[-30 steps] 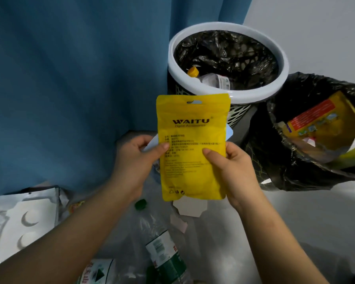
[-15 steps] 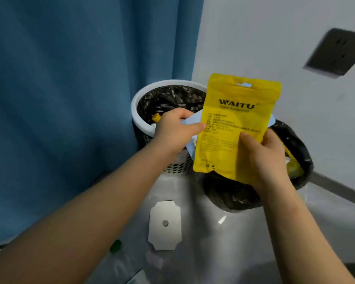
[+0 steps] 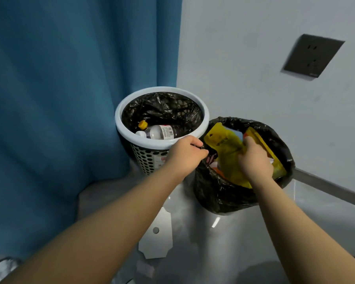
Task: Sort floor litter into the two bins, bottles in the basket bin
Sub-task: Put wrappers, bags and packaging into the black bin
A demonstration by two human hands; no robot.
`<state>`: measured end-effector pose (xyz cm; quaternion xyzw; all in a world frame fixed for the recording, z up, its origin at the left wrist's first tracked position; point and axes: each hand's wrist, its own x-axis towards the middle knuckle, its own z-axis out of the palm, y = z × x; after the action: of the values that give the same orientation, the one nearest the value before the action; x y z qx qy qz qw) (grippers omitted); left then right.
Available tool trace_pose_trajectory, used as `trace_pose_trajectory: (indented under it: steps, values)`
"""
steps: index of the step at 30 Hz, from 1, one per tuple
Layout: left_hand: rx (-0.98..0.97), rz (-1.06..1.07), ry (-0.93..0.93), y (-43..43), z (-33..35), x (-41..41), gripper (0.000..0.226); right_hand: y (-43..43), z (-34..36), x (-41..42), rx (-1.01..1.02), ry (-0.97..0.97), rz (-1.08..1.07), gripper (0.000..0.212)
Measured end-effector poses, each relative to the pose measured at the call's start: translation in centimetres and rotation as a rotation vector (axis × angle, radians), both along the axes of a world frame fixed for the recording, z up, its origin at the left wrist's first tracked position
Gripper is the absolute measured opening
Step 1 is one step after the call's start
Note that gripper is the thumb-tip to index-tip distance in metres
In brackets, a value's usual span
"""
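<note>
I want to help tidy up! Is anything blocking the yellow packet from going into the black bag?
Nothing visible does. The yellow packet is already partly inside the open mouth of the black bag, gripped by the right hand, while the left hand holds the bag's edge. Another yellow wrapper lies inside, beside it.

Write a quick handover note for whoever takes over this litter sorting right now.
Left hand grips the rim of the bag bin.
Right hand holds the pouch, partly inside that bin.
Basket bin holds a bottle.
Done: that bottle is binned.
Left: release the pouch into the bag bin, then pick up the card from the floor; it probably goes in the bag bin too.
</note>
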<state>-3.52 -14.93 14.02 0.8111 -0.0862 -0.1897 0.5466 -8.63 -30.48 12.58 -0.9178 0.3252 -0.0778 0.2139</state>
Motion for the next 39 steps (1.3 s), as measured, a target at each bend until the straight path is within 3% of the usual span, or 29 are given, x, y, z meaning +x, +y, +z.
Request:
trace_pose_trajectory:
  steps: [4,8,10,15,20,24,27,31,34,39]
  values:
    - [0.029,-0.012,-0.008,0.4,-0.9,-0.2,0.026,0.1,-1.4,1.2,-0.030,0.237,0.098,0.018]
    - [0.038,-0.042,0.012,0.8,-1.6,-0.4,0.024,-0.1,-3.1,1.9,0.062,0.431,0.122,0.034]
    - [0.050,-0.062,0.013,1.3,-1.9,-0.4,0.023,0.0,-3.4,1.9,0.085,0.440,0.071,0.041]
    - [0.094,-0.081,-0.029,3.4,-2.9,-0.2,0.016,2.1,-1.1,0.7,-0.116,0.045,0.035,0.056]
    - [0.192,-0.108,-0.079,7.0,-4.5,-0.2,0.014,6.5,-0.6,-0.7,-0.190,-0.270,0.312,0.038]
    - [0.247,-0.089,-0.055,11.0,-6.9,-0.6,0.012,11.1,-2.2,-1.9,-0.072,-0.351,0.563,0.033]
    - [0.300,-0.062,-0.004,13.9,-9.1,-1.2,0.021,13.7,-5.4,-2.3,0.085,-0.234,0.685,0.028]
    - [0.385,-0.065,0.071,16.8,-12.1,-3.1,0.011,15.8,-11.4,-2.9,0.194,0.109,0.714,0.034]
    - [0.502,-0.139,0.067,18.2,-14.5,-4.6,0.019,17.0,-14.8,-3.5,0.243,0.312,0.616,0.040]
    - [0.693,-0.217,-0.026,19.1,-17.9,-6.4,0.031,18.4,-19.0,-4.4,0.443,0.480,0.347,0.059]
